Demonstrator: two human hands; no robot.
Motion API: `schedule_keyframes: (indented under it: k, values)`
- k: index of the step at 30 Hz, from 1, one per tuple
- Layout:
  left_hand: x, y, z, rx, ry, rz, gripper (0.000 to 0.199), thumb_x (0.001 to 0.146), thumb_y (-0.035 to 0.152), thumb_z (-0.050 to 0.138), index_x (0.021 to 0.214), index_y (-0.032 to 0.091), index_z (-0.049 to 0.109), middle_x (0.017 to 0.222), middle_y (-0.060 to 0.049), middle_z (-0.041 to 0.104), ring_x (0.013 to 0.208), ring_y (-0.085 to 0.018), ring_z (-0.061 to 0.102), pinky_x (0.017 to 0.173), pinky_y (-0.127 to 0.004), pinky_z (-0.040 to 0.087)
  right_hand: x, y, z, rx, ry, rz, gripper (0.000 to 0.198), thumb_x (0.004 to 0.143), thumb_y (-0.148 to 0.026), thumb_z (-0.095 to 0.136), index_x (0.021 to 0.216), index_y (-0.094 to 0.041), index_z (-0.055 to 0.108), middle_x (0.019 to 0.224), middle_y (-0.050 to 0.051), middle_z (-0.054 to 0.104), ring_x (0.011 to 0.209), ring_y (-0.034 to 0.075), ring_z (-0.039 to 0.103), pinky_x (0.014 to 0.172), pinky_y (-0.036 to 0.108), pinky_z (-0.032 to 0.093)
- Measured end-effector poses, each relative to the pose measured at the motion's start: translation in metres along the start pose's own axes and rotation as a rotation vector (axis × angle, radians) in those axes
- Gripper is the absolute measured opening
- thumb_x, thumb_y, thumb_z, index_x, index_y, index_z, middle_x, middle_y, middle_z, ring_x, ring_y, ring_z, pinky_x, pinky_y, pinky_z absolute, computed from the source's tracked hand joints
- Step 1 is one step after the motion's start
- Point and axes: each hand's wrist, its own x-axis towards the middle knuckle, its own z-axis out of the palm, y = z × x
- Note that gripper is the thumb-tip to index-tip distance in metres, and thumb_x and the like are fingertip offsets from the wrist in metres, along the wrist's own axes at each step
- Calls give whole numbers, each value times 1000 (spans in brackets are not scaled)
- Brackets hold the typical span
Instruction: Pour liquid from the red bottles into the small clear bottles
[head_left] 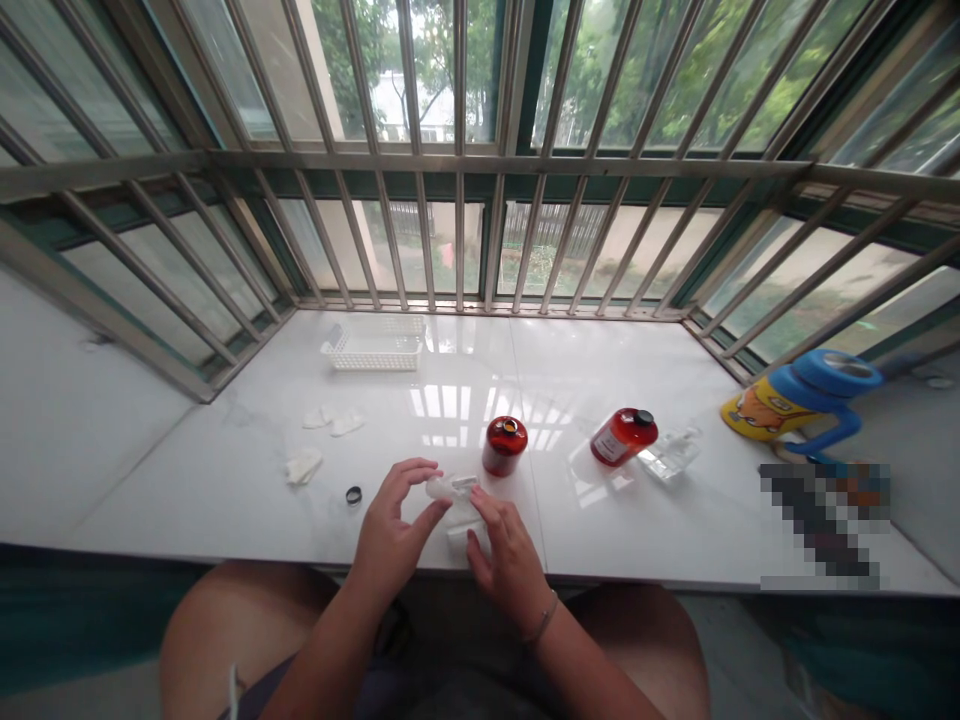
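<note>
Between my hands is a small clear-and-whitish plastic piece (450, 487), whose exact kind I cannot make out. My left hand (397, 525) grips its left end between thumb and fingers. At its other end are the fingertips of my right hand (510, 552), with the thumb lower down beside a second clear piece (461, 538) on the counter. Just beyond my hands stands a red bottle (504, 448) with its mouth uncapped. A small black ring-shaped cap (353, 495) lies to the left of my left hand.
Farther right are a red bottle with a black cap (624, 437), crumpled clear packaging (671, 455) and a blue-and-yellow flask (795, 395). White scraps (304, 465) lie at left, below a white basket (375, 358). Barred windows enclose the white counter (637, 530). A blurred patch covers something at right.
</note>
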Motion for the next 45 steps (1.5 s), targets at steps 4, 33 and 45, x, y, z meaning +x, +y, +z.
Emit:
schedule_keyframes:
  k: [4,33,45]
  values:
    - [0,-5,-3,-46,12,-28,21,95,39,79,112,25,75,125,-10,70,124,-28,67,114,-45,52,0,0,0,-2,2,3,74,98,-10,57,166,-29,33,157,14,58,139,32,59,111,57,58]
    - [-12,-27,-2,-55,76,-133,31,90,50,81,105,22,77,116,-9,72,115,-27,71,107,-42,58,1,-1,-1,0,-6,-3,76,98,-8,57,167,-27,32,158,14,57,139,31,59,112,57,57]
    - [-13,-28,-2,-70,69,-100,26,93,43,81,111,24,77,131,-12,66,128,-29,65,112,-46,55,1,0,0,-2,-2,-5,76,98,-8,56,168,-28,32,158,13,57,137,30,60,112,55,58]
